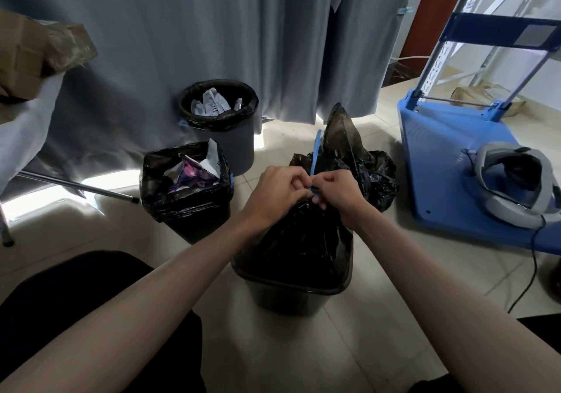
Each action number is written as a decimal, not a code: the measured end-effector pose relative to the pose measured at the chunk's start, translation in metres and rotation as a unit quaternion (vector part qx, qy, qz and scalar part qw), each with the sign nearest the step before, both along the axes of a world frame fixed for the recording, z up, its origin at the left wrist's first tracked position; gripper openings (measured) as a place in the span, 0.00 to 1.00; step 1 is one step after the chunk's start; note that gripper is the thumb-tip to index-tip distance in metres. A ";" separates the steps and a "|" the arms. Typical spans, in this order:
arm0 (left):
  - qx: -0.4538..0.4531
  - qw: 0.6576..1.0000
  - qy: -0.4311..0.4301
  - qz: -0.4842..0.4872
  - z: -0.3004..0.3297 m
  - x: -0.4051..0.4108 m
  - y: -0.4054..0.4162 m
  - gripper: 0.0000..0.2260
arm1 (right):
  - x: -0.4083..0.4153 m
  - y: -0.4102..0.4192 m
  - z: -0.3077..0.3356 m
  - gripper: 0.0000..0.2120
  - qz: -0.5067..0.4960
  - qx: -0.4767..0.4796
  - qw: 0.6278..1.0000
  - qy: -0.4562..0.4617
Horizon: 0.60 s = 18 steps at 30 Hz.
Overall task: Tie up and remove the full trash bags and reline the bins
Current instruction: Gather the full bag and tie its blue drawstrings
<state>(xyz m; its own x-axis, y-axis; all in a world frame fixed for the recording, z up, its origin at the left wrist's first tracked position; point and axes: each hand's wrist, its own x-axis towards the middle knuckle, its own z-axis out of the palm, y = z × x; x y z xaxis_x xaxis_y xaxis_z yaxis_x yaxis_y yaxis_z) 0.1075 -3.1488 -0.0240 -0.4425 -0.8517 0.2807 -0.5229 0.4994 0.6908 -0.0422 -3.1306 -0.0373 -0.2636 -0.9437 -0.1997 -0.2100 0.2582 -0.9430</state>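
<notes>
A black trash bag [300, 241] sits gathered at the neck inside a dark square bin [291, 295] in front of me. A blue drawstring [315, 153] sticks up from the neck. My left hand [277, 192] and my right hand [340, 191] meet over the neck, and both pinch the blue string between curled fingers. Loose bag plastic [349, 147] stands up behind my hands. Two other lined bins hold paper waste: a square one [186, 207] at the left and a round grey one [233, 144] behind it.
A blue platform cart [440, 162] stands at the right with a grey headset [513, 186] on it and a cable trailing to the floor. Grey curtains hang behind. A cloth-covered table with cardboard boxes [33, 56] is at the left, with a metal leg [79, 184] reaching toward the square bin.
</notes>
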 end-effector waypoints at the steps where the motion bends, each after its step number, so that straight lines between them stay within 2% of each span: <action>1: -0.007 1.000 -0.007 -0.006 -0.001 0.000 0.000 0.04 | 0.000 0.000 0.000 0.10 -0.007 0.001 1.000 -0.003; 4: -0.017 0.999 -0.040 -0.022 -0.005 -0.004 0.000 0.03 | -0.001 0.000 0.001 0.08 -0.017 -0.006 1.000 0.001; 6: 0.035 0.999 -0.032 -0.019 -0.009 -0.005 -0.003 0.01 | -0.002 -0.001 0.001 0.06 -0.003 -0.019 1.000 0.014; 8: 0.122 0.992 -0.014 -0.019 -0.009 -0.004 -0.006 0.03 | -0.003 -0.001 0.004 0.13 0.024 -0.035 0.998 0.041; 10: 0.229 0.973 0.020 -0.019 -0.007 -0.001 -0.010 0.06 | -0.002 -0.002 0.007 0.16 0.056 -0.060 0.995 0.060; 13: 0.373 0.926 0.059 -0.012 -0.003 0.005 -0.016 0.12 | 0.002 0.000 0.014 0.10 0.140 -0.115 0.974 0.135; 15: 0.426 0.903 0.060 -0.011 -0.002 0.008 -0.020 0.08 | 0.001 0.001 0.014 0.09 0.182 -0.141 0.952 0.200; 18: 0.480 0.875 0.067 -0.004 -0.002 0.012 -0.024 0.03 | -0.003 0.008 0.014 0.07 0.182 -0.119 0.947 0.236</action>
